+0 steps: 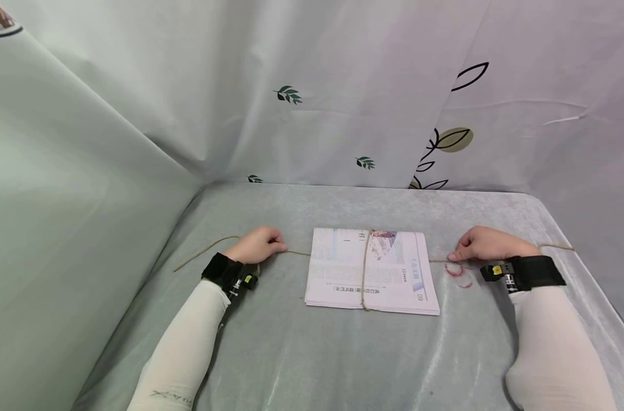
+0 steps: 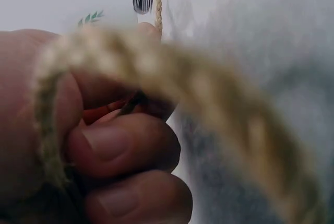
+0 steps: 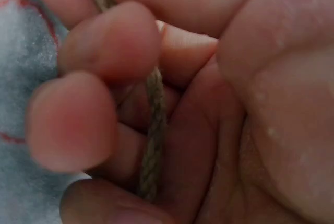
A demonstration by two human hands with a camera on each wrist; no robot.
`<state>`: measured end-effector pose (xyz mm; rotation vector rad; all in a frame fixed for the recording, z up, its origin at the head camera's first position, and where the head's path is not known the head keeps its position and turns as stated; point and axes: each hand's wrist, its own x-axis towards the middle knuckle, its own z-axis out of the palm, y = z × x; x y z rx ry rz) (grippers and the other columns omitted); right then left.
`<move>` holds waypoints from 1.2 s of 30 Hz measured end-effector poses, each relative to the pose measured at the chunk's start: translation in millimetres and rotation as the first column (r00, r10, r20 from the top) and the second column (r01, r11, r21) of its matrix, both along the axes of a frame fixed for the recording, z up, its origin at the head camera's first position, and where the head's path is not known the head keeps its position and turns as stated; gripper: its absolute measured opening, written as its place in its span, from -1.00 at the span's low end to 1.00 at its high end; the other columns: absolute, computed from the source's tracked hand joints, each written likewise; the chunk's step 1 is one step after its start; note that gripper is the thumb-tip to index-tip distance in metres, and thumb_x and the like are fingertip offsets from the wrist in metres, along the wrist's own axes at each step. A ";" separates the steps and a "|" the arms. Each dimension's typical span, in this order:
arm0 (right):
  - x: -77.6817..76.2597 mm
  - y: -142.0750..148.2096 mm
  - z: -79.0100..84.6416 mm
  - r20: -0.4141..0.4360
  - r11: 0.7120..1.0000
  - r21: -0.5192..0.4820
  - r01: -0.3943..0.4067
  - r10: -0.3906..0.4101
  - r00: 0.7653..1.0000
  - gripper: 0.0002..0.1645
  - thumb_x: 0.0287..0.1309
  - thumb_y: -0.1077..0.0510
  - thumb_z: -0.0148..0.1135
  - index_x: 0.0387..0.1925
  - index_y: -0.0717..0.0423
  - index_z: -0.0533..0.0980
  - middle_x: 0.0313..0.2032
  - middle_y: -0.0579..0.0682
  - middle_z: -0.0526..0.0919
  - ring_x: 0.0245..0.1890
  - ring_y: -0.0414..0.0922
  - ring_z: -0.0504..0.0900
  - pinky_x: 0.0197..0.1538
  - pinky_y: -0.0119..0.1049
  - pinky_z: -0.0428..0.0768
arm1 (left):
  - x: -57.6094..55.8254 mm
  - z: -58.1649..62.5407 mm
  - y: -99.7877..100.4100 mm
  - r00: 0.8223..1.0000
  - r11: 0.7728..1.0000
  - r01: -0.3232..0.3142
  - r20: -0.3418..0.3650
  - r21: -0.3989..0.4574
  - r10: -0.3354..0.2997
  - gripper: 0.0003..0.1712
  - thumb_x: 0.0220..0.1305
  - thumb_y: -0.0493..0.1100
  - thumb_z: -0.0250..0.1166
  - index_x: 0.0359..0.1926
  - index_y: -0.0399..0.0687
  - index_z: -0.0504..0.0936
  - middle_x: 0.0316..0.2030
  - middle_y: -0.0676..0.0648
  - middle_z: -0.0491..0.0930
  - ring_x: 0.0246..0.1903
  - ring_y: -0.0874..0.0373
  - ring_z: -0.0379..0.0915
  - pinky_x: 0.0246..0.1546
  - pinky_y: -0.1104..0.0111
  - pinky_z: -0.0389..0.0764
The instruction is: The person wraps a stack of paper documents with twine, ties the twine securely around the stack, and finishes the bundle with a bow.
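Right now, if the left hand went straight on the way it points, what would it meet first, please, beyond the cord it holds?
Probably the newspaper stack, at its left edge, though whether the left hand might pass above is unclear.

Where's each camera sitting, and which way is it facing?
Head: worn on the head, facing forward and down at the rectangular white printed-paper stack; left hand, right hand, white sleeves show.
Left wrist: on that wrist, facing that hand's fingers and tan braided cord.
Right wrist: on that wrist, facing right palm and fingers.
Wrist views share the cord.
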<state>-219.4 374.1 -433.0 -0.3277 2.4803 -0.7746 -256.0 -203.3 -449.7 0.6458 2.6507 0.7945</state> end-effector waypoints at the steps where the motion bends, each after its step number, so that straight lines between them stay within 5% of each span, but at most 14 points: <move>1: 0.3 -0.5 0.6 0.011 1.000 0.006 0.007 -0.007 1.000 -0.57 0.41 -0.03 0.52 -0.51 0.13 0.67 -0.65 -0.23 0.34 -0.62 -0.27 0.32 -0.45 -0.37 0.30 | 0.1 1.4 -1.1 1.000 1.000 -0.002 0.004 -0.004 0.002 -0.66 0.63 -0.14 0.38 -0.39 -0.08 0.63 -0.51 0.05 0.51 -0.50 0.15 0.39 -0.33 0.24 0.46; 6: 0.6 -1.7 2.6 0.024 0.999 0.044 0.016 -0.017 1.000 -0.49 0.37 -0.05 0.55 -0.55 0.19 0.60 -0.67 -0.21 0.33 -0.63 -0.26 0.32 -0.45 -0.36 0.29 | -1.9 2.9 -7.0 1.000 1.000 0.007 0.001 -0.006 -0.007 -0.66 0.63 -0.14 0.38 -0.39 -0.08 0.61 -0.52 0.06 0.50 -0.50 0.15 0.38 -0.33 0.25 0.44; 15: -1.9 -0.4 0.9 -0.017 0.996 0.090 0.004 -0.003 1.000 -0.59 0.41 -0.11 0.52 -0.52 -0.01 0.68 -0.66 -0.24 0.38 -0.60 -0.24 0.39 -0.43 -0.33 0.35 | -4.7 7.6 -26.4 1.000 1.000 -0.004 0.019 0.022 0.004 -0.67 0.51 -0.04 0.51 -0.41 -0.06 0.71 -0.55 0.11 0.51 -0.52 0.19 0.39 -0.37 0.28 0.45; 24: -0.9 5.5 2.6 -0.084 0.996 0.084 -0.011 0.018 0.996 -0.76 0.40 -0.01 0.51 -0.41 -0.04 0.78 -0.61 -0.26 0.39 -0.56 -0.27 0.37 -0.38 -0.33 0.34 | -0.9 35.7 -61.4 0.998 0.998 -0.054 0.040 0.024 0.053 -0.82 0.48 -0.05 0.51 -0.14 -0.08 0.86 -0.38 -0.02 0.71 -0.41 0.13 0.52 -0.27 0.25 0.52; 30: -1.6 6.2 0.7 -0.102 0.995 0.102 -0.006 0.017 0.995 -0.81 0.39 -0.01 0.50 -0.36 -0.07 0.79 -0.59 -0.26 0.40 -0.51 -0.25 0.40 -0.35 -0.31 0.35 | 9.2 60.0 -82.4 0.984 0.981 -0.142 -0.094 0.129 0.154 -0.79 0.62 -0.12 0.38 0.00 -0.15 0.83 -0.25 -0.16 0.76 -0.30 0.01 0.61 -0.23 0.28 0.54; 36: -2.5 4.9 0.7 -0.095 0.996 0.091 -0.008 0.016 0.995 -0.80 0.41 0.02 0.49 -0.38 -0.05 0.78 -0.60 -0.25 0.39 -0.52 -0.25 0.39 -0.35 -0.32 0.34 | 20.9 78.7 -95.7 0.928 0.956 -0.227 -0.256 0.188 0.271 -0.73 0.68 -0.02 0.35 0.08 -0.09 0.82 -0.14 -0.14 0.74 -0.19 -0.01 0.53 -0.17 0.22 0.48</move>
